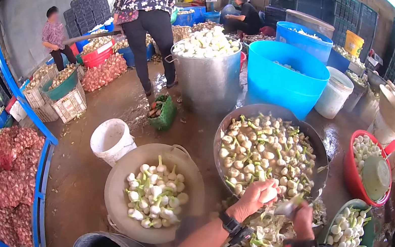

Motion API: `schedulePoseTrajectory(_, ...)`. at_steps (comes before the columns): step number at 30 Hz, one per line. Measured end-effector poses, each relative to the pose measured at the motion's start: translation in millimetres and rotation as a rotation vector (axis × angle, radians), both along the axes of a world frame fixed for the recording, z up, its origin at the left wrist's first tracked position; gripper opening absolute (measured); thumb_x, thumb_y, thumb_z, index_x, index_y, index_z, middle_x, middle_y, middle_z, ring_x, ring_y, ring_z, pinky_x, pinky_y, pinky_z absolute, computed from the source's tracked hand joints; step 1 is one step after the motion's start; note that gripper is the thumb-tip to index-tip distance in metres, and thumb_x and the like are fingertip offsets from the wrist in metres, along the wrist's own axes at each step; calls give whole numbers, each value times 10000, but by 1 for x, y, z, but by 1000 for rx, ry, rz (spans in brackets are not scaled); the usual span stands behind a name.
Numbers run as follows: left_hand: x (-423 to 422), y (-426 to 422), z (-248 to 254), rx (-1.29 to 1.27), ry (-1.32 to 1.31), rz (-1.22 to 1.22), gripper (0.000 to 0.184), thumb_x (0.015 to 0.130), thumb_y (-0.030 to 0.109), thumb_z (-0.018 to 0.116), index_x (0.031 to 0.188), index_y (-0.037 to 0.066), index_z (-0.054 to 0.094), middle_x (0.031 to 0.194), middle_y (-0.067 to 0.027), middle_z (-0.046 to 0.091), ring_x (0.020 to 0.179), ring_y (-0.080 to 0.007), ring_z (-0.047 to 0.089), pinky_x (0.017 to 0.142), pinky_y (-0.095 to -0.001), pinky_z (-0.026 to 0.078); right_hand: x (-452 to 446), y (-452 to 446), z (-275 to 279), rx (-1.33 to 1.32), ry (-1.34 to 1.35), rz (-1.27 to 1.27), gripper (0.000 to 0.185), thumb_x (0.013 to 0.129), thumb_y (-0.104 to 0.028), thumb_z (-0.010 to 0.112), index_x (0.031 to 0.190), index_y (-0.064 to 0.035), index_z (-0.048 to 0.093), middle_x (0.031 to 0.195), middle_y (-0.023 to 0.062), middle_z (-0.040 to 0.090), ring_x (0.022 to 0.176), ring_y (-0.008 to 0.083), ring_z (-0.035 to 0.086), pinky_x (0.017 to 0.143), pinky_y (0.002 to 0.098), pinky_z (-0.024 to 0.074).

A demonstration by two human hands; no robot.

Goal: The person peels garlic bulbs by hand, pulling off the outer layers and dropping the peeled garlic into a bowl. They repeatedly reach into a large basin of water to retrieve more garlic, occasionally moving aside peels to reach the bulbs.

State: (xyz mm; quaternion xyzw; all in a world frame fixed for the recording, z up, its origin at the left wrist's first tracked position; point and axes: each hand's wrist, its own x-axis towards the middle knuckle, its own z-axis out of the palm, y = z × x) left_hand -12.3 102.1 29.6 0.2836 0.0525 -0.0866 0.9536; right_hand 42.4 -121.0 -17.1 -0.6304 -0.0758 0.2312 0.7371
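My left hand [257,198] is closed, fingers curled, over the near rim of a wide dark basin [326,158] of garlic bulbs in murky water. Whatever its fingers hold, if anything, is hidden. My right hand [302,220], blurred, is closed on a pale garlic bulb [288,207] with greenish leaf or stem. Below both hands lies a heap of stripped garlic skins [258,245]. Left of them, a round metal basin [119,183] holds cleaned white bulbs with short stems. A green basin [369,238] of similar bulbs stands at the right.
Ahead stand a large steel pot [204,81] heaped with garlic and a blue tub [285,80]. A white bucket [111,138] and green basket [162,113] sit on the wet floor. A red basin [351,185] is at right, a blue rail [41,177] at left. Several people work behind.
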Motion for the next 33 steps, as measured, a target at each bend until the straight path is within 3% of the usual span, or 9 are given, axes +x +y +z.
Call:
schedulePoseTrajectory(2,6,-6,-6,51,112,123,243,872,312,562,855,70,567,868,-62,611,634,-166,579,465,-267,430,-28,6,-2,-950,-334,446,283,841,-188,576,1077,-36,613,1009,140,654,934,263,624,836,334,483)
schedulePoseTrajectory(4,6,-10,-8,207,177,234,246,874,313,589,829,71,580,740,-9,583,586,-108,542,456,-247,407,-54,15,11,-1115,-449,539,396,805,-248,658,1150,-65,589,1051,143,642,985,280,605,914,335,436)
schedulePoseTrajectory(7,11,-27,-23,429,55,384,281,867,298,620,708,74,557,564,72,458,489,-34,417,428,-236,326,-42,25,17,-507,-393,79,306,849,-200,616,1111,-43,601,1022,155,641,938,275,611,812,325,458)
schedulePoseTrajectory(8,16,-30,-41,611,24,369,325,862,317,612,692,50,543,610,12,504,509,-106,449,472,-286,360,-41,41,43,-392,-299,-26,262,853,-174,603,1078,-40,614,963,162,650,881,280,623,765,334,466)
schedulePoseTrajectory(10,9,-36,-28,1249,-38,435,362,854,343,603,712,18,533,709,-72,555,588,-223,506,547,-352,390,-39,54,63,-550,-523,35,207,845,-148,596,1013,-30,625,870,178,638,800,299,620,708,354,462)
schedulePoseTrajectory(11,5,-35,-20,1306,-76,412,373,843,363,597,748,5,561,821,-137,573,714,-321,540,621,-395,413,-38,60,73,-628,-640,69,181,841,-135,593,980,-25,631,823,186,632,760,308,618,679,365,461)
schedulePoseTrajectory(14,1,-36,-13,1266,-121,533,354,832,355,610,792,3,603,815,-143,582,755,-330,571,651,-388,435,-42,68,81,-712,-718,64,108,776,-41,548,832,-16,637,692,182,609,677,367,600,615,404,459)
schedulePoseTrajectory(17,-4,-32,-3,1297,-92,496,332,821,344,621,826,12,632,827,-146,591,791,-327,587,683,-379,454,-38,64,89,-754,-696,155,139,738,39,529,813,26,644,676,157,639,613,245,636,604,336,484)
schedulePoseTrajectory(33,-1,-40,-3,1223,-143,562,330,820,312,639,741,-3,578,742,-111,517,682,-248,525,650,-345,420,-32,67,74,-834,-778,26,92,614,-5,567,679,-5,632,643,210,583,647,379,598,583,427,470)
